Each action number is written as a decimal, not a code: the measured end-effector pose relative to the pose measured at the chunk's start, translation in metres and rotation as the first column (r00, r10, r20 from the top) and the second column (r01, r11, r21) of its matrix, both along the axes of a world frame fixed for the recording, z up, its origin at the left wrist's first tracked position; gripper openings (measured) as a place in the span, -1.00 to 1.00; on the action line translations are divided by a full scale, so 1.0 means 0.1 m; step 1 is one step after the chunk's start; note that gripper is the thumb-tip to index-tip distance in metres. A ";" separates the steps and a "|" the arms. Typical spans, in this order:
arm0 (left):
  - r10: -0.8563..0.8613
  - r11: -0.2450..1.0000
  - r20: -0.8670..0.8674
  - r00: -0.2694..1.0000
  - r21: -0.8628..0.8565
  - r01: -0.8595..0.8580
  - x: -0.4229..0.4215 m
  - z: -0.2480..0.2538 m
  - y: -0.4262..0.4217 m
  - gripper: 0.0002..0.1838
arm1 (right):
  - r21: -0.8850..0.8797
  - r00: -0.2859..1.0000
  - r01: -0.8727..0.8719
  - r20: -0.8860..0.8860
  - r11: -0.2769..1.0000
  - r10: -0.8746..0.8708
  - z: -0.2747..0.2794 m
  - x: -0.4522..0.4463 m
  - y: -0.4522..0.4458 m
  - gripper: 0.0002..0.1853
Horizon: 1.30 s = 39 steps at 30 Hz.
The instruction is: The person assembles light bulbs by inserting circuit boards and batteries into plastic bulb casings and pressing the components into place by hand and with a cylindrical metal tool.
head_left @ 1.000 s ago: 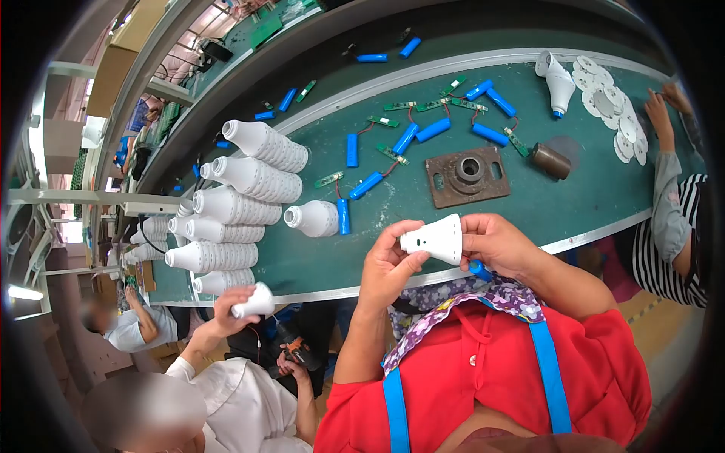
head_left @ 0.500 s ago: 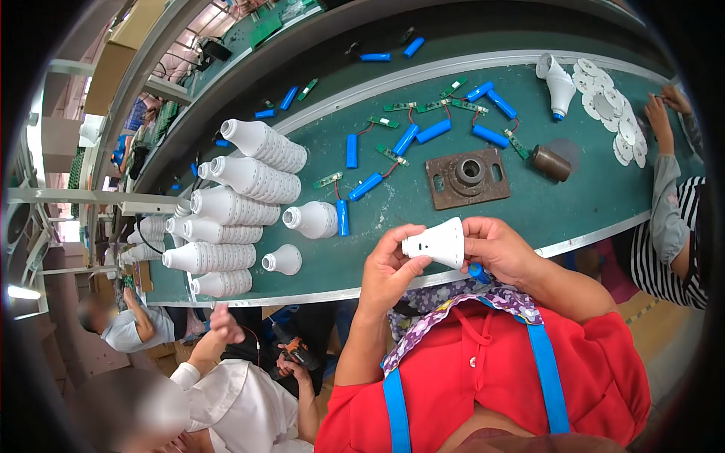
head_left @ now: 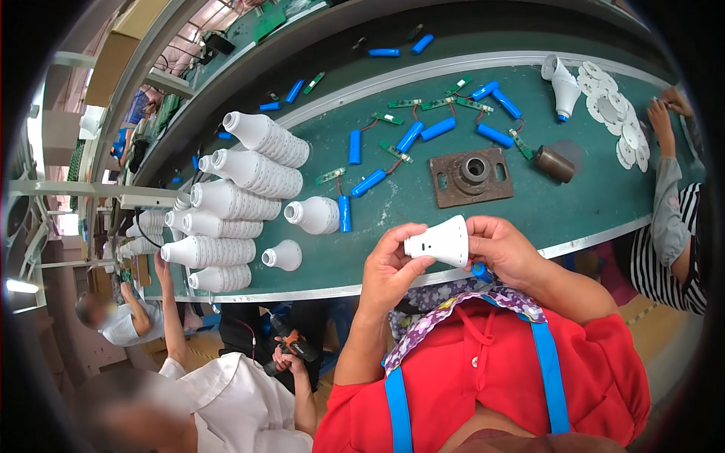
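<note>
Green surface (head_left: 574,204) spreads ahead of my fingers in the head view, white stacks (head_left: 260,175) to their left. My left hand (head_left: 394,260) pinches the white shell (head_left: 442,241) at its neck, where a light, steady hold should serve best; my right hand (head_left: 504,248) meets its wide rim, fingertips hidden, grip impossible to tell, a blue cylinder (head_left: 481,272) partly covered below.

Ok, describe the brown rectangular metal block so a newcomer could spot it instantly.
On the green worktop, look just beyond the white cone-shaped housing being held. The brown rectangular metal block lies there, an oblong slot at each end. Its raised round collar sets it apart from the brown metal cylinder alongside.
</note>
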State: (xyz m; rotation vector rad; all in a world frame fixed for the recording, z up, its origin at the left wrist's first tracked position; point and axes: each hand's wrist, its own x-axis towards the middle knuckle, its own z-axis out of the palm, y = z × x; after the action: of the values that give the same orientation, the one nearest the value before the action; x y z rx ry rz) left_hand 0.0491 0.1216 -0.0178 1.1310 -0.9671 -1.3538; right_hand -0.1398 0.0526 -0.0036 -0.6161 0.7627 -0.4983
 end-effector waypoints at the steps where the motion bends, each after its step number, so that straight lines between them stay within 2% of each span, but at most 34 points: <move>1: -0.008 1.000 -0.005 1.000 0.012 0.008 0.00 0.00 0.01 -0.55 | -0.012 1.000 -0.028 -0.010 1.000 0.028 -0.01 -0.01 -0.01 -0.85; 8: 0.035 0.999 0.001 0.999 0.029 -0.035 -0.01 -0.01 0.00 -0.55 | -0.057 0.996 -0.055 -0.077 0.997 0.051 -0.02 0.03 -0.05 -0.87; 14: 0.015 1.000 0.017 1.000 0.012 -0.015 0.04 -0.01 0.01 -0.55 | -0.019 0.998 -0.036 -0.042 0.999 0.035 -0.05 0.05 -0.04 -0.87; 17: 0.004 0.999 -0.024 1.000 0.055 -0.003 0.13 0.01 0.03 -0.55 | -0.011 0.993 -0.113 0.018 0.994 0.113 -0.05 -0.01 -0.05 -0.88; 26: 0.040 0.999 0.002 0.999 0.013 -0.040 0.08 -0.03 0.02 -0.56 | -0.059 0.998 -0.035 -0.055 0.998 0.032 -0.11 0.04 -0.03 -0.88; 29: 0.037 0.999 -0.011 0.999 0.036 -0.036 0.05 -0.02 0.03 -0.56 | -0.011 0.998 -0.001 -0.060 1.000 0.000 -0.07 0.11 -0.02 -0.86; 32: 0.012 1.000 -0.010 1.000 0.009 -0.012 0.06 -0.03 0.03 -0.56 | 0.089 0.998 -0.056 0.038 0.994 0.053 -0.08 0.07 -0.03 -0.85; 39: 0.011 1.000 0.000 1.000 0.018 -0.011 0.06 0.01 0.04 -0.55 | 0.131 0.993 -0.084 0.096 0.988 0.072 -0.08 0.03 -0.02 -0.85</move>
State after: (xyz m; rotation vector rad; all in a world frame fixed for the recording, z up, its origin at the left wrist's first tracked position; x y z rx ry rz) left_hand 0.0548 0.1251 -0.0172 1.1482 -0.9493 -1.3557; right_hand -0.1366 0.0503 -0.0117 -0.4918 0.6778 -0.3966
